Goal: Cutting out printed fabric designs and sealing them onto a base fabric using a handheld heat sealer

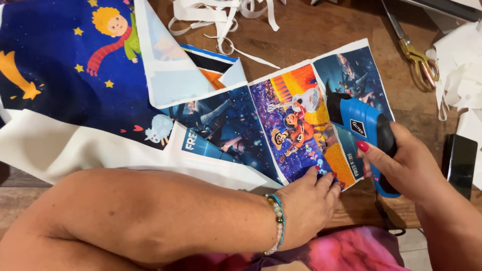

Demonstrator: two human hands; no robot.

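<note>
Printed strip (296, 125): a fabric strip of colourful picture panels, lying flat across the middle of the wooden desk (321, 30), its lower end reaching the near edge.
Left hand (309, 206): palm down, fingers spread only slightly and laid flat on the strip's lower corner; they press it, gripping nothing. A beaded bracelet (277, 223) sits at the wrist.
Blue tool (369, 138): a blue and black handheld power tool with a pistol-type grip, its black nose resting over the strip's right-hand panel.
Right hand (406, 163): fingers wrapped closed around the tool's handle, thumb along its side, just right of the left fingertips.
Panels: middle panel orange and purple with cartoon figures and a white guitar; flanking panels dark blue. White lettering runs along the strip's borders.
Large cloth (60, 85): deep blue with yellow stars and a cartoon child in a red scarf, white-bordered, at the desk's left side, overlapping the strip's left end.
White trimmings (221, 17): loose narrow strips at the far edge.
Scissors (414, 50): gold-handled, at the far right corner.
Black device (459, 160): flat, dark, at the right edge beside white scraps (459, 70).
</note>
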